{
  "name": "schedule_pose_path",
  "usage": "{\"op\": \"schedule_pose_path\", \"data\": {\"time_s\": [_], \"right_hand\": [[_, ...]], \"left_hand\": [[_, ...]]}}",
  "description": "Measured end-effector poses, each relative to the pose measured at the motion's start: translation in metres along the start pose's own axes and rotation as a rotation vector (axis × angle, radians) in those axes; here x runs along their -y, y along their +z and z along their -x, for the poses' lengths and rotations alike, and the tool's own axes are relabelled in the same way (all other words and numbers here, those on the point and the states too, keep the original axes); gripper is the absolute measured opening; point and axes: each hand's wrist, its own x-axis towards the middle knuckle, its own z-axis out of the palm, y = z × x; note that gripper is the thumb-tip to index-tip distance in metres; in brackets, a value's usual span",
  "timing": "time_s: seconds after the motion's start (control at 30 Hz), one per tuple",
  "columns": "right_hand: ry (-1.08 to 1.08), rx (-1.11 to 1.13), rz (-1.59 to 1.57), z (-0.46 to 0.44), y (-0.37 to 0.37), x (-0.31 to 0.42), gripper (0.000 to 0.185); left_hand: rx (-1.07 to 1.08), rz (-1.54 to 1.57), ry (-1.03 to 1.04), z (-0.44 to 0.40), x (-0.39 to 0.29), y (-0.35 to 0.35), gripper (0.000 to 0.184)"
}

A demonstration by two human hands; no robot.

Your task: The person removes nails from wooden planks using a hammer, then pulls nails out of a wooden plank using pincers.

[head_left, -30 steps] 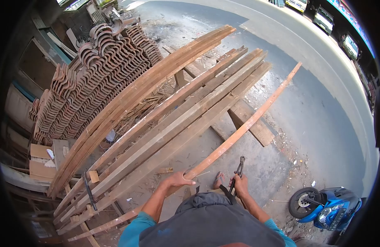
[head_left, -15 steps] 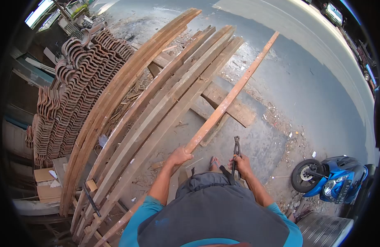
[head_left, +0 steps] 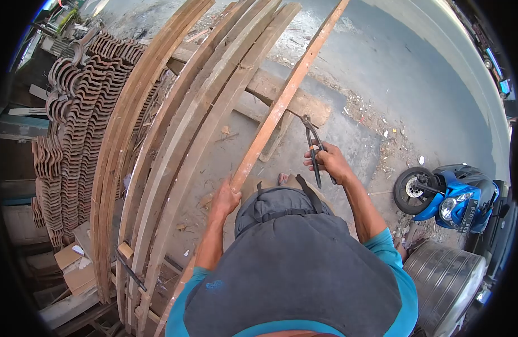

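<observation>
My left hand (head_left: 227,194) is wrapped round a long reddish wooden batten (head_left: 268,124), which slants from the lower left up to the top of the view. In my right hand (head_left: 331,163) are dark metal pincers (head_left: 312,141), gripped by their handles. The head of the pincers points away from me, just right of the batten; whether it touches anything there is too small to tell. Left of the batten lie several long brown beams (head_left: 209,115), side by side. Under the batten is a short wide plank (head_left: 304,104).
A stack of curved roof tiles (head_left: 82,135) stands at the left. Cardboard (head_left: 76,268) and a dark bar (head_left: 131,271) lie at the lower left. A blue motorbike (head_left: 453,196) and a ribbed metal drum (head_left: 445,278) are at the right. Debris lines the road's edge.
The pincers have moved forward in my right hand, closer to the batten. My left hand still holds the batten. The view has turned, shifting the beams leftward and bringing the drum into sight.
</observation>
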Motion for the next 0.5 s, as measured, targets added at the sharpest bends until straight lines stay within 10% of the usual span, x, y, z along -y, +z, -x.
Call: {"op": "schedule_pose_path", "data": {"time_s": [0.5], "right_hand": [[0.099,0.153,0.410,-0.046,0.005,0.009,0.044]], "left_hand": [[-0.136,-0.162,0.007,0.017,-0.008,0.019,0.082]]}}
